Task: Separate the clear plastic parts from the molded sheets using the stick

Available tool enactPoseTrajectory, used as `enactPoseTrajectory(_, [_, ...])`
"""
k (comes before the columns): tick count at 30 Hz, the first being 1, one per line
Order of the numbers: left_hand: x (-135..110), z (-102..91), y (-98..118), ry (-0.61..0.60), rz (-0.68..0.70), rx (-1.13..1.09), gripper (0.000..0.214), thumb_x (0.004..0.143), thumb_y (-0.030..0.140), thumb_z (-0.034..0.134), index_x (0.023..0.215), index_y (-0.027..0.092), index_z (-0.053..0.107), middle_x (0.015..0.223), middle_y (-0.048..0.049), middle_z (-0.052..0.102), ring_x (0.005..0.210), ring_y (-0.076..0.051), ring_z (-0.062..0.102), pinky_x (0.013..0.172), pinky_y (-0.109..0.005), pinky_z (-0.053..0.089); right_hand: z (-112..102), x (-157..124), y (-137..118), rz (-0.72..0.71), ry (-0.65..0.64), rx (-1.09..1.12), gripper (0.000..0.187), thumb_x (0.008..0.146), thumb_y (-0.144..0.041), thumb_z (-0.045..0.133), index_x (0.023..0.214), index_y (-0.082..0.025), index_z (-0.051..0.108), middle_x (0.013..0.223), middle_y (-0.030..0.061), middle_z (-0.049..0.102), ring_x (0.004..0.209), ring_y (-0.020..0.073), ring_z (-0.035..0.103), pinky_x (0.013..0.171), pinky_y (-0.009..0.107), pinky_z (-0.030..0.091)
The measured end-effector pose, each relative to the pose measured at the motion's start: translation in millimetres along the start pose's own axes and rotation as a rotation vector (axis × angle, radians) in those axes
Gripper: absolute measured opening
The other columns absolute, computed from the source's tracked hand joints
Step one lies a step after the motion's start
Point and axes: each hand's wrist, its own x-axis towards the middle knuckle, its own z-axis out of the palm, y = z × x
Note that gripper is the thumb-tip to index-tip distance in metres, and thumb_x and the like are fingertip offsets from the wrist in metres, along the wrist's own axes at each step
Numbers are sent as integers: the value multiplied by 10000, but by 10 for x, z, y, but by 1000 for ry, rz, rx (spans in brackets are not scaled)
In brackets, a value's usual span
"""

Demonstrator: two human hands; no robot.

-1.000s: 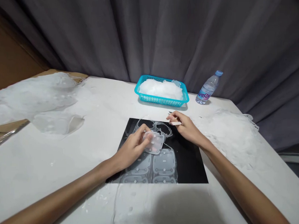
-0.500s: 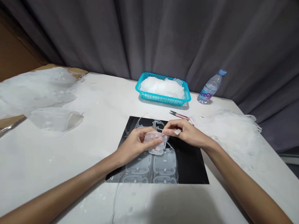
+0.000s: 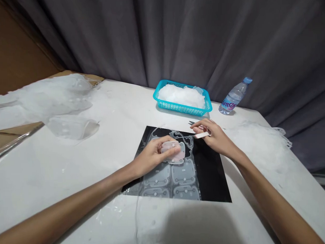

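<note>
A black mat (image 3: 211,177) lies on the white table with a translucent moulded sheet (image 3: 172,178) of several pad-shaped pieces on it. My left hand (image 3: 152,156) is closed on one separated translucent piece (image 3: 174,152), held just above the sheet. My right hand (image 3: 215,136) is to its right, fingers pinched on a small white tool (image 3: 202,135), with a thin strand of trim running from it toward the piece. Small pink snips (image 3: 194,124) lie just behind my right hand.
A turquoise basket (image 3: 182,107) filled with white translucent pieces stands behind the mat. A water bottle (image 3: 234,97) stands to its right. Heaps of translucent scrap lie at the left (image 3: 52,104) and right (image 3: 259,143). A grey curtain hangs behind.
My right hand came in to the piece held by my left hand, then drew back to the right with a thin strand. The view shifted slightly left.
</note>
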Motion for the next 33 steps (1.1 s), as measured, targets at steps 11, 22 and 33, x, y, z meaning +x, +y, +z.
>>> enactPoseTrajectory(11, [38, 10, -1, -110, -111, -347, 300, 928, 442, 749, 996, 149, 750, 919, -57, 792, 799, -154, 743, 719, -232, 558, 117, -35, -233, -33, -196, 295, 142, 920, -284, 720, 830, -183, 765, 778, 3, 691, 767, 153, 572, 699, 271, 403])
enactPoseTrajectory(22, [34, -37, -81, -58, -119, -366, 369, 961, 479, 706, 1087, 145, 799, 977, -90, 820, 817, -176, 749, 741, -247, 560, 54, -33, -217, 37, -322, 508, 124, 836, -106, 651, 930, -182, 681, 838, 6, 736, 809, 161, 681, 797, 279, 491])
enactPoseTrajectory(33, [43, -88, -18, -185, -257, -654, 526, 981, 530, 658, 1217, 68, 742, 1143, -233, 794, 993, -310, 792, 974, -444, 590, 87, -49, -154, -4, -344, 588, 285, 867, -134, 635, 1148, -179, 663, 817, 3, 730, 779, 156, 693, 756, 272, 496])
